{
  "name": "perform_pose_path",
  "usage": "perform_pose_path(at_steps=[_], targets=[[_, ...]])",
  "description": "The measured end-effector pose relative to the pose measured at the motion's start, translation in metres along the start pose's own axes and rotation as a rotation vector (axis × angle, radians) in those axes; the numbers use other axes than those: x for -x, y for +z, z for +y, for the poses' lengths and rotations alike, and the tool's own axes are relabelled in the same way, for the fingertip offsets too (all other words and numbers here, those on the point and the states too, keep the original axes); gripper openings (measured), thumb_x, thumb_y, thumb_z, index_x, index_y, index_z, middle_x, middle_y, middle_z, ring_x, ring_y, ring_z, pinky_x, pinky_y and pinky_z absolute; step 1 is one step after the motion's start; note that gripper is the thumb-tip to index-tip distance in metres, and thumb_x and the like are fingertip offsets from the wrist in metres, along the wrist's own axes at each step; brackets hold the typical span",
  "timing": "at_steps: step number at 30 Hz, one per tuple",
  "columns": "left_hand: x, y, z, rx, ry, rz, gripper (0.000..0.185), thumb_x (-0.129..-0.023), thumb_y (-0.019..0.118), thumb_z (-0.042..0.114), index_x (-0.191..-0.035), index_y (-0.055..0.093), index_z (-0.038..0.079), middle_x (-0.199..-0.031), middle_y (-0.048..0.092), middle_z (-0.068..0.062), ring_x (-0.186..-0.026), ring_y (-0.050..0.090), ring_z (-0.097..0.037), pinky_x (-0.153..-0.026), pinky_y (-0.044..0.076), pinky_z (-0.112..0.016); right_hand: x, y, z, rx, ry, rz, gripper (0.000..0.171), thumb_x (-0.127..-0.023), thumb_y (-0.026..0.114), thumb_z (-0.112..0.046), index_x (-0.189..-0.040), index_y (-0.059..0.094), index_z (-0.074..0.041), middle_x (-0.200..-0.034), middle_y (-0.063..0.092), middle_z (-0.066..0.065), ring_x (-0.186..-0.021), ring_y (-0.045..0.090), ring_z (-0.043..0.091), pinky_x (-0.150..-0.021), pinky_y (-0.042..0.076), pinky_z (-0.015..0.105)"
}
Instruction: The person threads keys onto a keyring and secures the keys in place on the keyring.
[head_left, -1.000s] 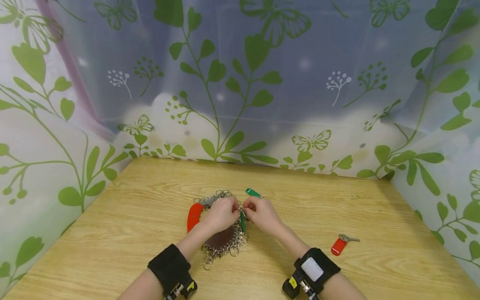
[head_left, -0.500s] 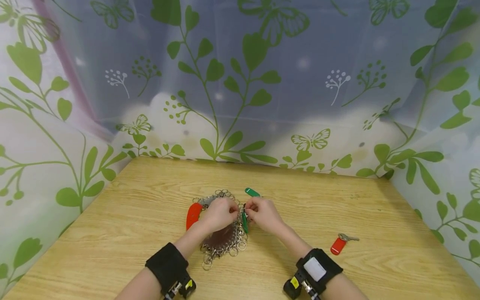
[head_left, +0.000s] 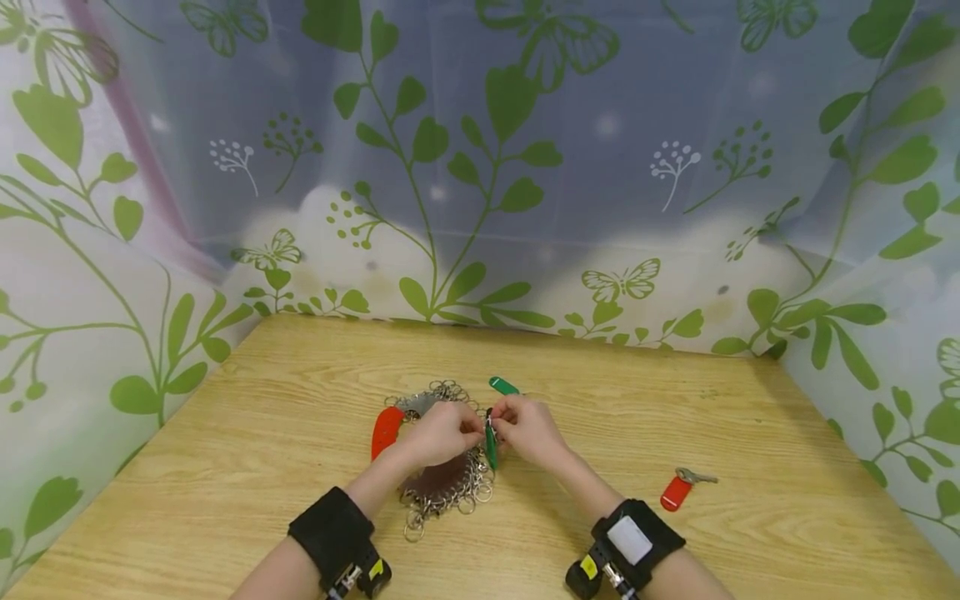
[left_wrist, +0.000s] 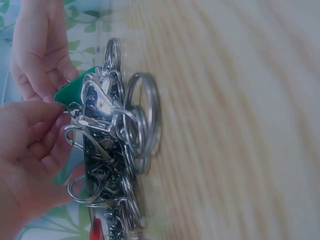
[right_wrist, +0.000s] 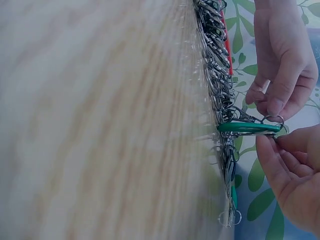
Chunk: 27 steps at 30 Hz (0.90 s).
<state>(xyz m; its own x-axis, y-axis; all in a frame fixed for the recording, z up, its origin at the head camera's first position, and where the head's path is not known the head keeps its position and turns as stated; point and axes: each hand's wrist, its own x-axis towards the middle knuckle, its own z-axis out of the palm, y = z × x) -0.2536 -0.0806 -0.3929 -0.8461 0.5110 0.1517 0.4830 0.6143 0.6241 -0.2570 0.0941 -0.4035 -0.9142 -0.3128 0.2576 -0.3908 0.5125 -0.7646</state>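
Observation:
My left hand (head_left: 446,432) and right hand (head_left: 527,425) meet above the right side of a heap of metal clasps and split rings (head_left: 450,500). A green key tag (head_left: 491,446) hangs between them, and in the right wrist view it lies edge-on. Thumb and finger of the left hand pinch a small metal ring (right_wrist: 273,119) at the tag's end. The right hand's fingertips pinch that same end from the other side; what exactly lies between them is hidden. Clasps with large rings (left_wrist: 142,115) crowd below the left hand.
A red curved piece (head_left: 386,432) lies left of the heap, beside a grey piece (head_left: 415,402). Dark brown material (head_left: 442,479) shows inside the heap. Another green tag (head_left: 503,385) lies behind the right hand. A red tag (head_left: 675,493) with a key (head_left: 697,477) lies at right.
The green tag has shifted slightly right and down, and now hangs more clearly between the hands. The left hand drew back a little, then moved right to the ring again. The right hand barely moved.

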Motion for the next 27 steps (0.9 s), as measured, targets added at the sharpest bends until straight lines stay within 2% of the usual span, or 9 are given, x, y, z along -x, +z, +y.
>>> perform_pose_path(at_steps=[9,16,27], targets=[[0.0006,0.0013,-0.0006,-0.041,0.000,0.044,0.010,-0.088,0.058,0.007,-0.085,0.068,0.004,-0.075,0.059,0.002,-0.062,0.050,-0.009,-0.058,0.042,-0.025,0.0011,-0.0026,0.0010,0.015,-0.011,-0.020,0.004,-0.087,0.060,0.000,-0.089,0.061,0.004,-0.075,0.060,0.005,-0.064,0.060,0.019,-0.050,0.047,0.022],[-0.0018,0.0011,0.0009,-0.068,-0.006,0.066,0.010,-0.087,0.058,0.006,-0.079,0.065,0.007,-0.070,0.055,0.003,-0.058,0.045,-0.009,-0.056,0.039,-0.024,0.0017,-0.0048,-0.0016,0.095,-0.103,-0.023,0.005,-0.088,0.060,-0.003,-0.086,0.062,0.001,-0.075,0.061,0.003,-0.062,0.057,0.012,-0.053,0.045,0.023],[-0.0013,0.0026,0.0024,-0.092,0.000,0.077,0.011,-0.086,0.059,0.007,-0.077,0.065,0.008,-0.069,0.056,0.003,-0.059,0.046,-0.009,-0.057,0.040,-0.024,0.0032,-0.0061,-0.0002,0.113,-0.139,-0.052,0.004,-0.087,0.060,-0.001,-0.087,0.064,-0.002,-0.077,0.063,0.005,-0.062,0.057,0.010,-0.054,0.046,0.023]])
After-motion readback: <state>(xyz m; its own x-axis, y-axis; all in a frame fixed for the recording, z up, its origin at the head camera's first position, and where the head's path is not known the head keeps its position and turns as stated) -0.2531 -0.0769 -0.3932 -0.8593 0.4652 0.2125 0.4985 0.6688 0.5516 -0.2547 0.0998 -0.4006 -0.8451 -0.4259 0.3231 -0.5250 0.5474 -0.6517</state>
